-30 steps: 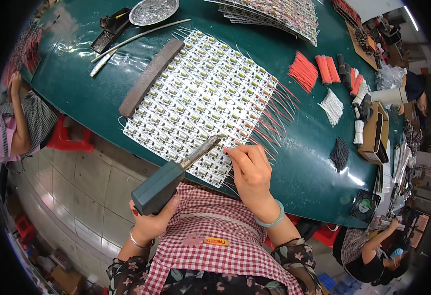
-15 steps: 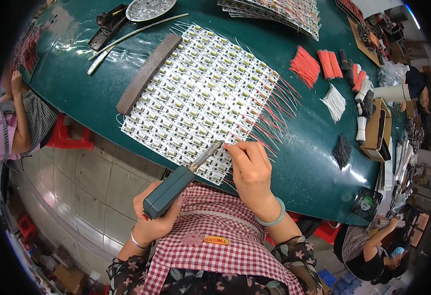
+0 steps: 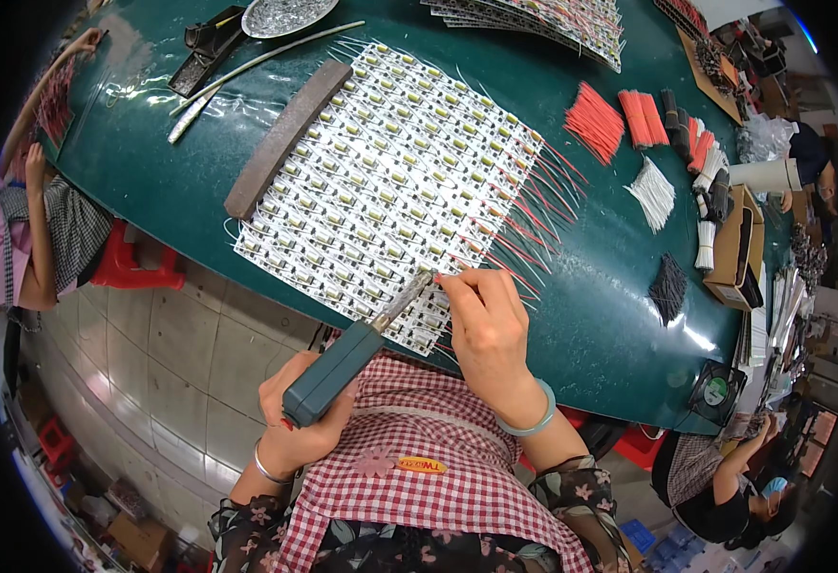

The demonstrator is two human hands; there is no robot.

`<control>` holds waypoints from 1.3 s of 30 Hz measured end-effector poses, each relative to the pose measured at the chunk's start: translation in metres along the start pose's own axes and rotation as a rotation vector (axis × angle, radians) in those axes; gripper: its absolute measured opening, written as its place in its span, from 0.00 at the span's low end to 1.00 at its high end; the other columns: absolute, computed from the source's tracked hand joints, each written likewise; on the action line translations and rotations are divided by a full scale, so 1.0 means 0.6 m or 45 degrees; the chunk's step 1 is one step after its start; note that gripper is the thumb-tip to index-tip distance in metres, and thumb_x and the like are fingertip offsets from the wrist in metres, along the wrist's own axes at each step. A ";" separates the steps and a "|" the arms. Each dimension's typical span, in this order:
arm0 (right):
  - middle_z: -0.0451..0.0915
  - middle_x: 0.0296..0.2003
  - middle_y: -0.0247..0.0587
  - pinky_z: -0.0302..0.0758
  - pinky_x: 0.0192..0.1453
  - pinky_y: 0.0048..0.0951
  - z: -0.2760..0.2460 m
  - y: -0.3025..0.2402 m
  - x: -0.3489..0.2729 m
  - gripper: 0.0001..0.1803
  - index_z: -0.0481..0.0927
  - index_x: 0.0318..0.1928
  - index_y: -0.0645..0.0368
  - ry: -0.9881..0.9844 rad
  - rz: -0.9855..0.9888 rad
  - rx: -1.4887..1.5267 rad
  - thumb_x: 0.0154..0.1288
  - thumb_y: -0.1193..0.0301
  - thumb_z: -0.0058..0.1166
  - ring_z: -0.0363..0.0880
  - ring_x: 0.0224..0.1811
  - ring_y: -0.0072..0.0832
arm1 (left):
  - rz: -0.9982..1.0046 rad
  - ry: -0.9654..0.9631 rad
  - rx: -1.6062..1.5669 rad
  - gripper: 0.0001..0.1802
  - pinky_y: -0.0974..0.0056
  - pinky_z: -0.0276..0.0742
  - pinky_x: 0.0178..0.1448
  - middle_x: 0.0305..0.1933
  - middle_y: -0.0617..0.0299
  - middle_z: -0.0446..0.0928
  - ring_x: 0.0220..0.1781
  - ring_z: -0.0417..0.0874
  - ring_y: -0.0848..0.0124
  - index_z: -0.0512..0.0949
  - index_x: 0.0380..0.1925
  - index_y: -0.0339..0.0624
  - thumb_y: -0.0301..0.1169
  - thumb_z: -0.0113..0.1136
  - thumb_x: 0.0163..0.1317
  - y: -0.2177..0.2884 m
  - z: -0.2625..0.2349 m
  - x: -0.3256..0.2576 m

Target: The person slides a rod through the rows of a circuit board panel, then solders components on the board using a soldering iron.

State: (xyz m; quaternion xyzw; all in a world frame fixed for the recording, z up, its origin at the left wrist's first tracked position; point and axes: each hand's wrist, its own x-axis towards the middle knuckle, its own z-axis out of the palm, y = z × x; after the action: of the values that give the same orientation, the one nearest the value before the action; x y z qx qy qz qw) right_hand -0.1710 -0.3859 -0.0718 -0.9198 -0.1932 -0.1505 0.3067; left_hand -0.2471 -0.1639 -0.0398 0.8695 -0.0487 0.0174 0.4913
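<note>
My left hand (image 3: pixel 304 411) is wrapped round a soldering iron (image 3: pixel 335 371) with a dark green body. Its metal tip points up and right and meets the panel of small circuit boards (image 3: pixel 381 181) near the lower right part. Beside the tip, my right hand (image 3: pixel 489 329) pinches a short red wire; only a bit of red shows at the fingertips. Small yellow-green parts and thin white wires cover the white panel in rows. Several red and white wires (image 3: pixel 538 205) stick out past its right edge.
A brown bar (image 3: pixel 290 138) lies along the panel's left edge on the green table (image 3: pixel 591 334). Red wires (image 3: pixel 594 124), white wires (image 3: pixel 652 194) and black wires (image 3: pixel 668 289) lie to the right. More panels (image 3: pixel 543 29) are stacked behind. Other people sit left and right.
The soldering iron's rear end has shifted slightly right and its tip slightly up. My right hand stays almost still. At the far left, another person's arm now reaches over the table.
</note>
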 end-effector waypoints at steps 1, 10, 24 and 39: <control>0.75 0.35 0.44 0.75 0.36 0.33 0.000 0.000 0.000 0.16 0.81 0.41 0.68 0.000 0.001 0.001 0.49 0.87 0.60 0.74 0.35 0.37 | -0.001 0.000 0.001 0.11 0.68 0.75 0.31 0.29 0.56 0.79 0.25 0.80 0.70 0.80 0.35 0.31 0.22 0.69 0.52 0.000 0.000 0.000; 0.75 0.35 0.44 0.76 0.36 0.33 0.000 -0.001 0.001 0.16 0.81 0.42 0.68 -0.004 0.000 -0.007 0.49 0.87 0.59 0.74 0.36 0.37 | -0.037 0.111 -0.133 0.10 0.69 0.74 0.31 0.31 0.56 0.79 0.25 0.79 0.69 0.81 0.34 0.30 0.20 0.68 0.50 -0.004 0.005 -0.012; 0.77 0.34 0.45 0.75 0.37 0.35 -0.004 -0.010 -0.012 0.17 0.82 0.41 0.67 0.048 -0.057 0.090 0.47 0.87 0.59 0.74 0.36 0.38 | -0.229 0.023 -0.128 0.13 0.69 0.78 0.36 0.36 0.55 0.82 0.31 0.83 0.69 0.82 0.38 0.30 0.20 0.69 0.51 0.002 -0.008 -0.035; 0.76 0.35 0.46 0.75 0.36 0.34 0.003 -0.018 -0.021 0.18 0.81 0.43 0.68 -0.004 -0.034 0.073 0.48 0.88 0.59 0.74 0.36 0.38 | -0.033 0.001 0.019 0.11 0.69 0.77 0.32 0.32 0.55 0.81 0.28 0.82 0.69 0.81 0.35 0.29 0.20 0.69 0.50 0.002 -0.013 -0.035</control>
State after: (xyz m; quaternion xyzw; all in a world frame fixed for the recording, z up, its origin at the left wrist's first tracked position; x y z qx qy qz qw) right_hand -0.1864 -0.3802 -0.0727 -0.9082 -0.2100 -0.1475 0.3306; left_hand -0.2678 -0.1563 -0.0365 0.8736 -0.0371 0.0117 0.4851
